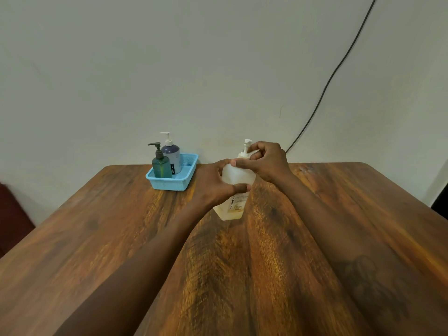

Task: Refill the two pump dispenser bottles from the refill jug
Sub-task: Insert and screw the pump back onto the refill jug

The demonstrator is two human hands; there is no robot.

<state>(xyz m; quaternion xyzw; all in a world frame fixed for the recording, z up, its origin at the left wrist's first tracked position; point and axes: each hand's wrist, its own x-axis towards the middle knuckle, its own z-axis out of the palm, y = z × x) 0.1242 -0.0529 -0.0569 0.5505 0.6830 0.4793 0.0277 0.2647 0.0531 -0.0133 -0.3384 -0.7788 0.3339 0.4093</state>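
Left hand (213,185) grips jug (231,209), right hand (269,161) pinches its pump (247,144); green bottle (161,167), purple bottle (172,154) capped in far-edge basket (169,185), refilling all ahead.

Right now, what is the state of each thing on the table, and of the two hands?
Refill jug: upright on the table, pump top on.
Left hand: grips the jug's body.
Right hand: grips the jug's pump neck.
Blue basket: on the table by the wall, holds both bottles.
Green bottle: upright in the basket, pump on.
Purple bottle: upright behind the green one, pump on.
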